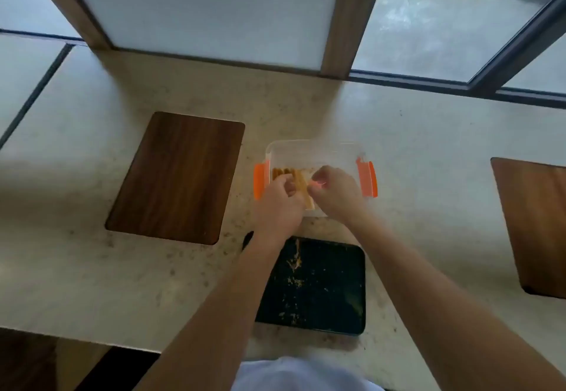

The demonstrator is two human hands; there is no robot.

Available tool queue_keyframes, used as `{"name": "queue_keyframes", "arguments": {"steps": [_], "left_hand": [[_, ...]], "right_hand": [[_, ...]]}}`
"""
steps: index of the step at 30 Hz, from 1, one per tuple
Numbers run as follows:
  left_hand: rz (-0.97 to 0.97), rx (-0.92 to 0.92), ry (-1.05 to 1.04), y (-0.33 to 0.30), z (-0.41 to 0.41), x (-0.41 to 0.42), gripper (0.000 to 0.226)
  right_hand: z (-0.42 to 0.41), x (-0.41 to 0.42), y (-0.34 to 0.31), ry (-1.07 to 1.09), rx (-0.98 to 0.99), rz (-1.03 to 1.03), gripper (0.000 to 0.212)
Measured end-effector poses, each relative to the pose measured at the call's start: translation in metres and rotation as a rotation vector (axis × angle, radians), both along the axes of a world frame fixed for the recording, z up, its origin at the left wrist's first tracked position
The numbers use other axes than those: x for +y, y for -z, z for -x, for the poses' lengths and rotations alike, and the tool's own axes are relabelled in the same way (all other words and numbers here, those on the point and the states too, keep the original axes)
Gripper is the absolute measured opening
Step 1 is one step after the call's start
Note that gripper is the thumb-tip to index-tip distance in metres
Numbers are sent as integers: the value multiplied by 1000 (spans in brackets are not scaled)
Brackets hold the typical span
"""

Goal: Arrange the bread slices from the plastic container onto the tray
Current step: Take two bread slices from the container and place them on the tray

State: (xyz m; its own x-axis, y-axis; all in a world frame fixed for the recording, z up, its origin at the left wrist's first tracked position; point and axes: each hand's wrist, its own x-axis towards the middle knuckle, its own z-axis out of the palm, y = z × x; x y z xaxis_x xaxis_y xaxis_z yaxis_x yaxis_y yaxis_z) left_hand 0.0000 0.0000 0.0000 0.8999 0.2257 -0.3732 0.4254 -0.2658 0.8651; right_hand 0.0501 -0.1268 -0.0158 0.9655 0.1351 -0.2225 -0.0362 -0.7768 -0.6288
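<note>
A clear plastic container (315, 148) with orange side clips stands on the counter, holding several bread slices (283, 172) set on edge. Both my hands reach into it. My left hand (280, 203) and my right hand (335, 193) pinch one slice (304, 190) from either side, its pale face tilted between my fingers. Nearer to me lies the dark tray (324, 292), strewn with crumbs and partly covered by my left forearm. No slice lies on the tray.
A dark wooden board (176, 176) lies left of the container. Another wooden board (536, 225) sits at the right edge. Frosted glass panels with wooden frames rise behind the counter. The counter's front edge runs at bottom left.
</note>
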Motion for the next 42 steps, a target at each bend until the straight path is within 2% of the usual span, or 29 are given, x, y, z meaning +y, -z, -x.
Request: {"name": "queue_keyframes", "arguments": {"steps": [3,6,9,14,16,19,21,26,31,35,37,39,42], "left_hand": [[-143,132,125,8,-24,-6,39],[-285,210,147,16,-37,-11,29],[-367,217,144,22,-44,-13,10],[-419,213,148,26,-53,-20,8],[-483,183,164,28,-55,-22,12],[-600,156,213,30,-60,-29,13],[-635,178,237,30,-65,-32,15],[-678,182,251,32,-73,-32,49],[-687,202,278,37,-75,-33,78],[-661,134,226,23,-75,-31,82],[-610,35,119,5,-72,-28,71],[-490,-45,31,-18,-64,-22,46],[-309,-188,-46,-51,-37,0,28]], "right_hand": [[-23,6,11,-41,182,113,42],[-31,10,21,-61,300,152,47],[-35,8,33,-106,337,155,44],[-35,0,45,-55,346,65,36],[-37,-6,48,-3,334,39,33],[-38,-16,50,17,338,79,44],[-38,-21,52,5,360,121,38],[-32,-21,60,-21,427,201,29],[-38,-21,53,-29,369,198,10],[-41,-22,26,-31,282,140,16],[-39,-26,6,-6,227,75,17],[-32,-32,-17,50,143,-15,14],[-2,-45,-54,168,18,-209,17]]}}
